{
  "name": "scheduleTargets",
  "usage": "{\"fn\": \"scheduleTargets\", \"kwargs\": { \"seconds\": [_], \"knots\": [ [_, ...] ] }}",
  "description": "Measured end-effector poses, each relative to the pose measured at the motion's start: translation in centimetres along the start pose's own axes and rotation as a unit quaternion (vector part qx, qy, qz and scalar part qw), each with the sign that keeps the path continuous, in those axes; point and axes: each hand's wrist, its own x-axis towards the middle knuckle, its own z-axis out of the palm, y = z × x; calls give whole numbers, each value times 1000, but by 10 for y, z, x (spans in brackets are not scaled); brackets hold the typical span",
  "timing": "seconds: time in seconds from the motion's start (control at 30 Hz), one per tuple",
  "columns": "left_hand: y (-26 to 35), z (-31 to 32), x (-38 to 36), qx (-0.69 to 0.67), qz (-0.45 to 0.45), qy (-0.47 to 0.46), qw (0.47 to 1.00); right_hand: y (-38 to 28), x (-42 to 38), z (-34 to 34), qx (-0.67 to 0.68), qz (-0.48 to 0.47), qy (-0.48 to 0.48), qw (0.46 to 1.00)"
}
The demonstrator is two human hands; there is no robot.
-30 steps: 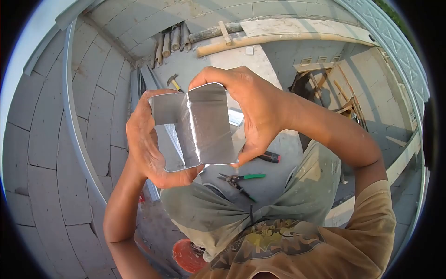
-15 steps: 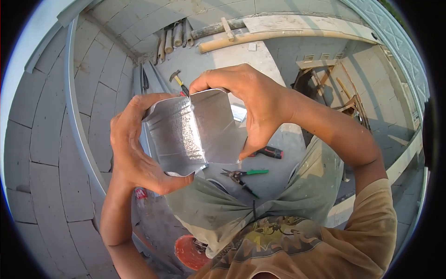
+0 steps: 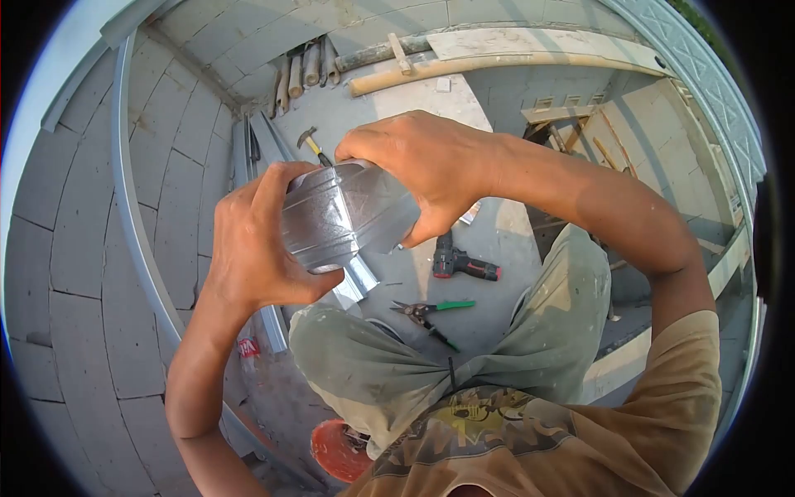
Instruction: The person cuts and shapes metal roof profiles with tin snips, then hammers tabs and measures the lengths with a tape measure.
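A bent piece of shiny sheet metal (image 3: 352, 207), with a crease down its middle, is held up between both hands. My left hand (image 3: 265, 236) grips its left side, thumb at the lower edge and fingers at the top. On the right side, my right hand (image 3: 422, 170) clasps it with fingers over the top edge and thumb at the lower right corner. Beneath the hands, a cordless drill (image 3: 464, 265) and green-handled snips (image 3: 431, 313) lie on the floor. A hammer (image 3: 314, 144) is beyond the metal piece.
Metal profiles (image 3: 271, 141) lie along the left block wall (image 3: 83, 240). A red bucket (image 3: 335, 451) and a bottle with a red label (image 3: 248, 348) are at lower left. Wooden poles (image 3: 311, 65) lie at the back, and an opening in the floor is on the right.
Both hands have drawn closer together and tilted the metal piece, which now looks shorter and flatter. The drill and a metal profile below have come into fuller view.
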Motion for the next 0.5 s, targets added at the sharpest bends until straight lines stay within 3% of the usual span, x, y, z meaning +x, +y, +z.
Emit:
{"fn": "scheduleTargets", "kwargs": {
  "seconds": [0.07,0.13,0.17,0.2,0.23,0.27,0.3,0.33,0.37,0.4,0.47,0.5],
  "knots": [
    [6,-5,-6,-58,29,48,997,-14,-4,-8,70,-32,47,996],
    [12,6,-7,-240,148,256,925,-27,-1,0,145,-61,99,983],
    [16,2,-11,-239,147,253,926,-35,8,7,213,-132,193,948],
    [22,-4,-16,-125,101,216,963,-37,13,10,275,-202,283,896],
    [25,-8,-16,-9,54,178,983,-35,11,8,272,-203,285,897],
    [20,-6,-13,-55,108,156,980,-33,5,5,255,-115,182,943],
    [10,9,-15,-57,108,156,980,-32,1,2,234,-25,74,969],
    [-5,35,-20,-151,72,115,979,-36,-1,-7,206,76,-58,974],
    [-13,53,-22,-242,37,73,967,-35,-2,-1,98,100,-132,981],
    [-13,61,-19,-243,38,73,967,-32,-3,8,-12,124,-200,972],
    [-4,74,-14,-30,-92,-150,984,-30,5,22,-66,155,-242,955],
    [-6,69,-10,-29,-91,-151,984,-28,7,27,-124,182,-282,934]
  ]
}}
